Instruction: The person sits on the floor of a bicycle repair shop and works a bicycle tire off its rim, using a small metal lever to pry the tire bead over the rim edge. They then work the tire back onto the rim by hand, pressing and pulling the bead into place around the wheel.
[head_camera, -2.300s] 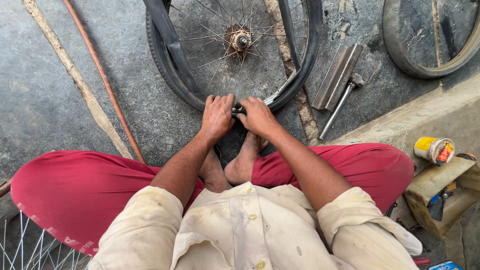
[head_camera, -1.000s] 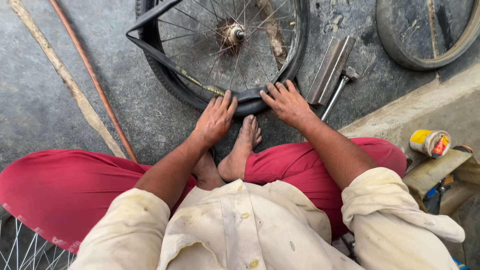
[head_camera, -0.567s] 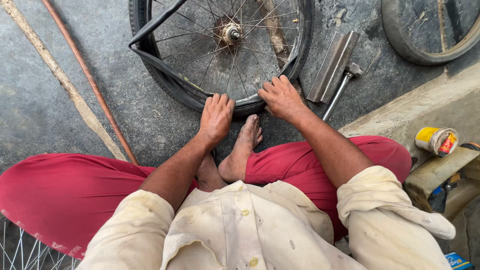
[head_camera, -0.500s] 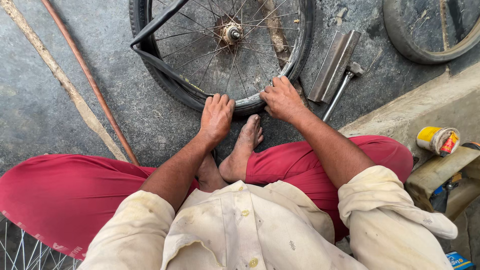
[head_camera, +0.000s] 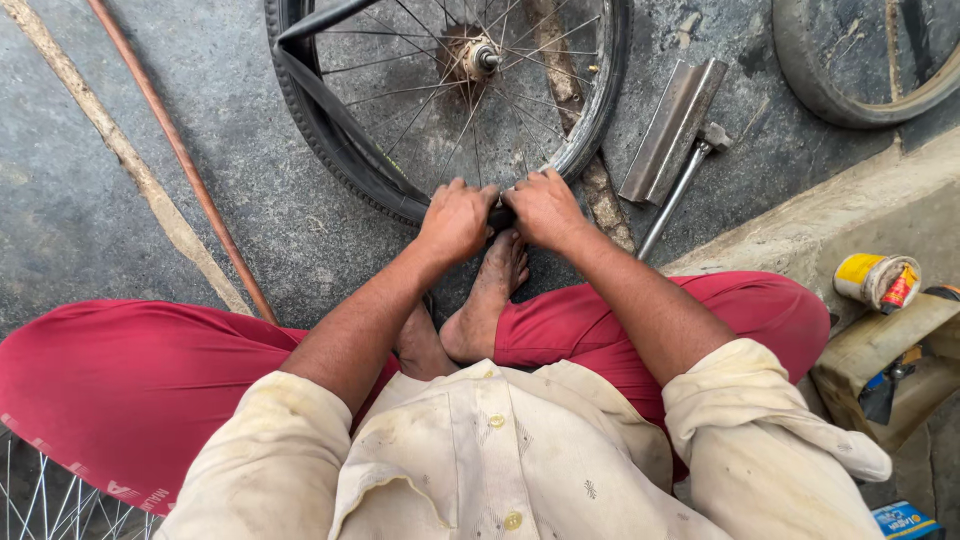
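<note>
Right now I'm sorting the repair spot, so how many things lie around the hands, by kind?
Spoked wheels: 2, one under the left hand and right hand, one at bottom left
Loose tyre: 1
Metal bar: 1
Hammer: 1
Rods: 2
Small tin: 1
Total: 8

A yellow labelled tin (head_camera: 878, 280) lies right; blue box (head_camera: 905, 521) bottom-right.
</note>
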